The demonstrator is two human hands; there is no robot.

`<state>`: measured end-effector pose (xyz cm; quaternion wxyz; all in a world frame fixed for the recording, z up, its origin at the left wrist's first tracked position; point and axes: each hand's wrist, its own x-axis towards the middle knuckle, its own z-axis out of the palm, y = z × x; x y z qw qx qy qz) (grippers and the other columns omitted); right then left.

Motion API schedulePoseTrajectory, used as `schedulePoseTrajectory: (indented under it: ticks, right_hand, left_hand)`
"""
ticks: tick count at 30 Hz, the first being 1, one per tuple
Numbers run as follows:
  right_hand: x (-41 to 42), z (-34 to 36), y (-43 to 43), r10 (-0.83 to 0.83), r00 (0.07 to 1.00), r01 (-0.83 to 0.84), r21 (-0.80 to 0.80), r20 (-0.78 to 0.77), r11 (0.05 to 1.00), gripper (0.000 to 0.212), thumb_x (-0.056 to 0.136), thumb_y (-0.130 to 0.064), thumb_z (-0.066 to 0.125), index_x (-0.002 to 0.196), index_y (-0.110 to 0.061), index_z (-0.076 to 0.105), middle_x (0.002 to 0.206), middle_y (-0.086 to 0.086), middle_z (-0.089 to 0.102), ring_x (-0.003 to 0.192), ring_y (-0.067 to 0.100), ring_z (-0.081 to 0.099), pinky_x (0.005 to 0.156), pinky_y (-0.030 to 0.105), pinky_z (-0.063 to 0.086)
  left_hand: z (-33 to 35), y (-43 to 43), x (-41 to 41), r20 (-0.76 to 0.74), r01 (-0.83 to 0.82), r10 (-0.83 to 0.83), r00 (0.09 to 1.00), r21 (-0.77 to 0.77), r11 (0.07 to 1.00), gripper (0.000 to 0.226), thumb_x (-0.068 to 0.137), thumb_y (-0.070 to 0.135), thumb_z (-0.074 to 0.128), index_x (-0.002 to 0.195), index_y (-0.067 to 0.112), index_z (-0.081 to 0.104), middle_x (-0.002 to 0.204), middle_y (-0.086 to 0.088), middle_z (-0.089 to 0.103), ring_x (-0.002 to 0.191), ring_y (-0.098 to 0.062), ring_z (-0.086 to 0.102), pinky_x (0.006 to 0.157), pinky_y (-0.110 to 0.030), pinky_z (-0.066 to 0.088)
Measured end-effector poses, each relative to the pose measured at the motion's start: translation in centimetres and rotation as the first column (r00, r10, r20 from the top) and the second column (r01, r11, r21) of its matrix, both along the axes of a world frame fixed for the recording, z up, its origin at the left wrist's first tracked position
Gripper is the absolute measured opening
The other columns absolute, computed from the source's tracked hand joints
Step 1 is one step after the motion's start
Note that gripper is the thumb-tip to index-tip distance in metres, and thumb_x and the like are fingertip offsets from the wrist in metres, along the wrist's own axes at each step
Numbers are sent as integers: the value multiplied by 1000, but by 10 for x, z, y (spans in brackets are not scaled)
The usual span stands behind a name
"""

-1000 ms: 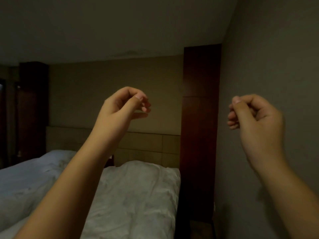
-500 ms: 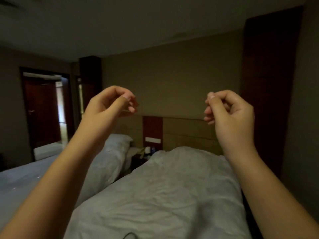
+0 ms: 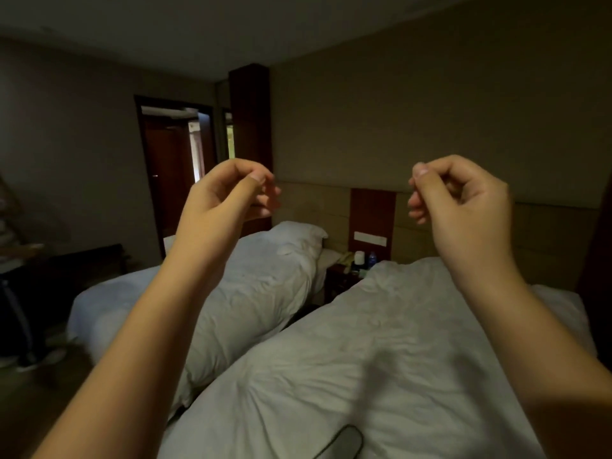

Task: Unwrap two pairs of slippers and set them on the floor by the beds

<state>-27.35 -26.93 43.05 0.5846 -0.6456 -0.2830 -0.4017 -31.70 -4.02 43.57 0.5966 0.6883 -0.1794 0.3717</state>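
Note:
My left hand (image 3: 228,197) is raised in front of me with its fingers curled in and thumb on the fingertips, holding nothing. My right hand (image 3: 463,207) is held up the same way, fingers closed, nothing in it. Both hover above two beds with white duvets: the near bed (image 3: 381,359) lies under my arms and the far bed (image 3: 251,286) is to its left. No slippers or wrappers are in view. A dark flat object (image 3: 341,443) pokes in at the near bed's bottom edge; I cannot tell what it is.
A dark wooden nightstand (image 3: 341,276) with a phone, a cup and a bottle stands between the beds at the headboard. An open doorway (image 3: 175,167) is in the far left wall. Dark furniture (image 3: 66,270) and floor lie to the left.
The view has swung left, from the right wall and one bed to both beds and the doorway. Both hands stay raised and closed in the same pose.

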Motion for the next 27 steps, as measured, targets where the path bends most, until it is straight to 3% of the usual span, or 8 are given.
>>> schedulePoseTrajectory:
  ticks: [6, 10, 15, 18, 21, 24, 27]
  right_hand:
    - [94, -52, 14, -10, 994, 16, 51, -109, 999, 19, 94, -22, 56, 78, -16, 64, 64, -3, 60, 57, -1, 58, 55, 12, 48]
    - [161, -118, 13, -50, 970, 79, 111, -237, 991, 19, 92, -24, 58, 74, -24, 63, 58, -9, 61, 55, 0, 58, 55, 14, 47]
    - [214, -231, 3, -144, 841, 205, 61, -522, 977, 21, 82, -40, 57, 68, -25, 61, 58, -15, 64, 53, 1, 60, 58, 18, 48]
    - [222, -315, 2, -190, 683, 246, -23, -705, 969, 17, 81, -42, 59, 69, -30, 60, 59, -11, 63, 56, 3, 59, 59, 23, 49]
    - [214, -394, 3, -307, 494, 285, -182, -813, 941, 21, 86, -26, 64, 66, -30, 57, 61, -7, 62, 62, 15, 60, 65, 35, 51]
    - [199, -456, 15, -298, 288, 276, -219, -910, 936, 19, 87, -16, 66, 73, -27, 60, 72, 8, 68, 71, 30, 67, 71, 48, 56]
    - [190, -510, 34, -319, 120, 270, -278, -940, 922, 6, 87, -17, 66, 82, -21, 64, 77, 6, 70, 74, 26, 68, 71, 37, 56]
  left_hand:
    - [-38, 12, 100, -98, 50, -50, 994, -5, 999, 16, 93, 18, 51, 91, 13, 66, 75, 5, 69, 70, -7, 66, 70, -21, 55]
    - [-89, 6, 175, -259, 91, -95, 961, -26, 995, 18, 93, 15, 50, 85, 16, 66, 75, 3, 70, 73, -11, 67, 71, -25, 55]
    - [-194, 8, 246, -474, 138, -146, 869, -51, 989, 34, 93, 7, 49, 71, 27, 67, 69, 7, 71, 71, -10, 65, 73, -28, 54]
    - [-267, 11, 273, -628, 159, -164, 761, -66, 985, 33, 93, 4, 47, 74, 24, 66, 70, 8, 72, 66, -6, 66, 68, -22, 54]
    - [-342, 9, 287, -763, 198, -154, 628, -35, 980, 24, 94, 4, 47, 81, 16, 64, 74, 5, 72, 68, -9, 66, 67, -21, 54]
    - [-415, 5, 290, -873, 244, -164, 459, -54, 968, 15, 94, 7, 49, 90, 9, 64, 86, -6, 70, 79, -18, 66, 73, -30, 51]
    - [-481, 6, 295, -938, 306, -155, 310, -56, 950, 12, 92, 11, 54, 98, 12, 65, 96, -7, 71, 87, -21, 66, 80, -37, 51]
